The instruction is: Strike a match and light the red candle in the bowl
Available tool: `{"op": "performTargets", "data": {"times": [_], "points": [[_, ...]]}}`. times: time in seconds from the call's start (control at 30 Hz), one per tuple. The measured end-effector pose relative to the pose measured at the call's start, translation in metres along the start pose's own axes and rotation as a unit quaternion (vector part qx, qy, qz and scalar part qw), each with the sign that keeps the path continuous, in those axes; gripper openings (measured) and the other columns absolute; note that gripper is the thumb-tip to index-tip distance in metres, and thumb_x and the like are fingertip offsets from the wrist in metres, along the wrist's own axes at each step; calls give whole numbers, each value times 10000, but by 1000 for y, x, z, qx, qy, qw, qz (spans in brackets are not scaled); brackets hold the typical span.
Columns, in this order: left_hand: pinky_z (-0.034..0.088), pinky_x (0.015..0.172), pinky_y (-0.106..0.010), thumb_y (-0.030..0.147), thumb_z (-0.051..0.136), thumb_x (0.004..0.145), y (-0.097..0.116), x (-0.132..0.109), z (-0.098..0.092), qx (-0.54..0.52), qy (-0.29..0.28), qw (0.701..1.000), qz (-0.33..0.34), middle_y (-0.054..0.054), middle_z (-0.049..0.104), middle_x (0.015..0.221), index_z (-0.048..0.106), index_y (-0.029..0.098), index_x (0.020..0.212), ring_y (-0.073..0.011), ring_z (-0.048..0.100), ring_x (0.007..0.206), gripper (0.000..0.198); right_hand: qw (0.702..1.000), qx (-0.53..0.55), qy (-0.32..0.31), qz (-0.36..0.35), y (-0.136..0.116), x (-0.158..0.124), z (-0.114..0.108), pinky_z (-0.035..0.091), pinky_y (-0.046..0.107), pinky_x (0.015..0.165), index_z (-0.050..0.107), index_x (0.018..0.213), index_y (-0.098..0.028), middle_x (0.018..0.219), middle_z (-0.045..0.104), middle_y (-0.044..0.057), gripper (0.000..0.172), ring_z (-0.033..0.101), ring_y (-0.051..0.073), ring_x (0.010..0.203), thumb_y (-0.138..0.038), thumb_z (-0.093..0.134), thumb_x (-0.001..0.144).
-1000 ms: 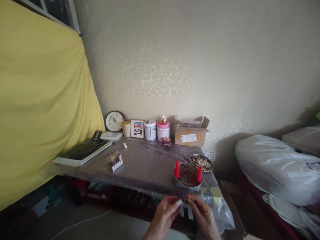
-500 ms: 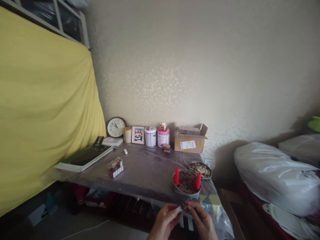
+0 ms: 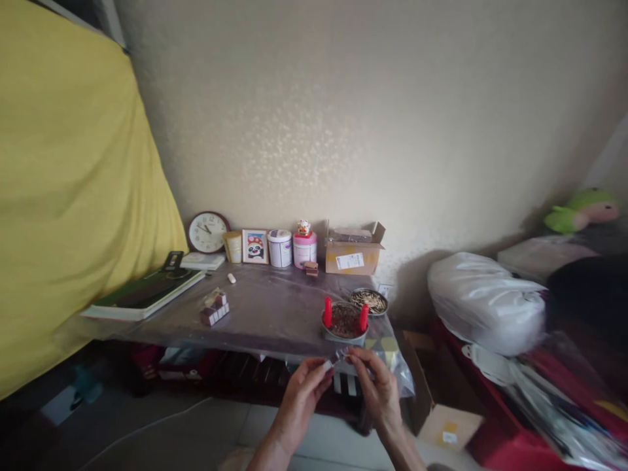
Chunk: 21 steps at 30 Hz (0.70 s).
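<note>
My left hand [image 3: 304, 390] and my right hand [image 3: 373, 387] are raised together in front of the table's near edge. Between their fingertips they pinch a small whitish box [image 3: 328, 365], too small to make out further. Just beyond the hands stands a metal bowl [image 3: 344, 336] of dark bits with two red handles sticking up from it. Behind it is a second metal dish [image 3: 369, 300] filled with pale sticks.
A plastic-covered table [image 3: 275, 314] stands against the wall, bearing a pack of small boxes [image 3: 214, 309], books [image 3: 142, 296], a clock [image 3: 206, 231], tins [image 3: 280, 248] and a cardboard box [image 3: 352, 249]. A yellow cloth [image 3: 69, 209] hangs left. White bags [image 3: 483, 301] lie right.
The view has swung right and pulled back, showing more of the room on the right. Both hands sit higher in the picture, still pinching the small box together.
</note>
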<state>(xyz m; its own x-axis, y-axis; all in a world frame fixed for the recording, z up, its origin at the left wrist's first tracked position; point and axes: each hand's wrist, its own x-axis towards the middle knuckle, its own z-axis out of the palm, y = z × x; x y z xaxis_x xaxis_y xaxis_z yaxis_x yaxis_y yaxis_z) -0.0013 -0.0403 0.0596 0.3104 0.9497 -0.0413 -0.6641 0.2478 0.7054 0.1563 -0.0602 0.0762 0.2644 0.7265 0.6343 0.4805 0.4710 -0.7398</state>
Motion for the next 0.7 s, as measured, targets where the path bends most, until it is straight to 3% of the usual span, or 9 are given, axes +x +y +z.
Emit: {"op": "performTargets", "data": {"times": [0.17, 0.3, 0.5, 0.63, 0.7], "points": [[459, 879, -314, 301, 767, 721, 6, -8, 11, 3, 0, 1000, 9, -38, 746, 899, 717, 182, 865, -178, 638, 901, 194, 989, -58, -8, -134, -11, -6, 4, 562, 265, 790, 669, 960, -218, 922, 721, 53, 137, 694, 173, 868, -199, 542, 914], [468, 835, -298, 307, 783, 702, 6, -10, 11, 16, 12, 1000, 15, -47, 747, 870, 715, 170, 846, -173, 643, 871, 211, 980, -88, -5, -179, -15, -3, 1, 561, 258, 772, 650, 976, -214, 915, 702, 56, 163, 684, 165, 857, -137, 520, 915], [475, 736, -265, 330, 825, 640, 5, -3, 12, 25, 44, 999, 10, -30, 731, 740, 710, 172, 764, -146, 650, 754, 232, 967, -86, 44, -236, -48, -2, -12, 544, 281, 802, 626, 1042, -212, 944, 706, 66, 233, 674, 173, 890, -63, 540, 885], [479, 771, -293, 354, 815, 648, 10, -9, 21, 35, 35, 999, 21, -47, 732, 797, 715, 170, 783, -165, 649, 787, 249, 964, -108, -31, -239, -26, -5, -7, 555, 305, 780, 645, 1044, -237, 955, 722, 54, 227, 683, 180, 853, -110, 538, 889], [477, 803, -305, 369, 794, 675, 13, -14, 23, 45, 31, 998, 25, -58, 734, 851, 717, 168, 819, -177, 648, 830, 259, 974, -133, 4, -181, -3, -3, -3, 563, 304, 718, 667, 952, -230, 854, 721, 42, 166, 686, 185, 779, -169, 520, 905]]}}
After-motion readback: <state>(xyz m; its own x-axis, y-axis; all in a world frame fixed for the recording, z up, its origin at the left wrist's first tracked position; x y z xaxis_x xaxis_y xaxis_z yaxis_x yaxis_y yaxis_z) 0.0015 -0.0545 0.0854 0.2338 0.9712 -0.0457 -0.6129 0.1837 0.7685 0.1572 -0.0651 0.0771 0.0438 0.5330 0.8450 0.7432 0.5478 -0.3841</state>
